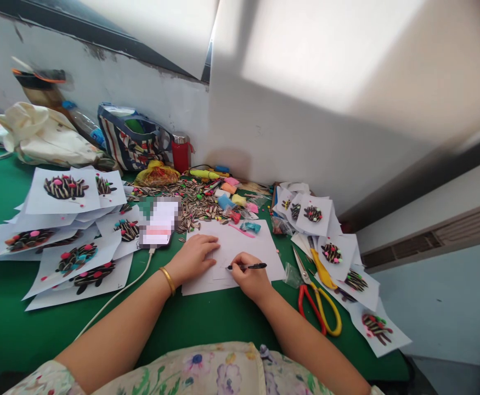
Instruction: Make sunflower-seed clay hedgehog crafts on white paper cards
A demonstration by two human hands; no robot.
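A black pen (pixel 255 266) is gripped in my right hand (pixel 249 277), its tip down on the white paper (pixel 264 247) in front of me. My left hand (pixel 194 257) lies flat on the paper's left part, fingers stretched out. Faint lines show near the pen tip, too thin to make out. On the paper's far edge rest a pink strip of clay (pixel 242 230) and a teal packet (pixel 250 227). Behind the sheet spreads a pile of sunflower seeds (pixel 198 200) with coloured clay lumps (pixel 225 202) at its right.
Seed-decorated paper cards (pixel 65 206) are stacked at left, with more cards (pixel 333 241) at right. Scissors (pixel 316 299) lie beside my right arm. A phone (pixel 157 227) trails a white cable (pixel 118 293). A red flask (pixel 180 153) and striped bag (pixel 133 140) stand by the wall.
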